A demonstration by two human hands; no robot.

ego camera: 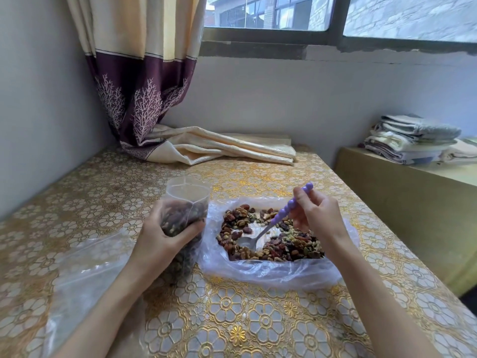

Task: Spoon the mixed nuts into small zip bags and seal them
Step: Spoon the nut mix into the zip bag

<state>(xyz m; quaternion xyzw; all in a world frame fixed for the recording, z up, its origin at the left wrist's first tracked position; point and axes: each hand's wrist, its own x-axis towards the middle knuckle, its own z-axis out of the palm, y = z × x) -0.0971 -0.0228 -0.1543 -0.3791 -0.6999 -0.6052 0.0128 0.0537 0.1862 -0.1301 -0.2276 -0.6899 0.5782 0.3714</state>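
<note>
Left hand [165, 235] grips clear zip bag [186, 202] half-full w/ nuts, upright; right hand [313, 211] pinches purple-handled metal spoon [273, 220], bowl in mixed nuts [271, 236] on plastic sheet [273, 273].

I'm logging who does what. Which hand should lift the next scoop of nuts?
Right hand: it grips the spoon, bowl down among the nuts. Left hand holds the zip bag.

Gold floral tabletop [258, 319] fills the lower frame. Cream and purple curtain [144, 81] hangs upper left, its end bunched on the tabletop. Window [335, 19] along the top, folded towels [415, 138] stacked far right.
</note>
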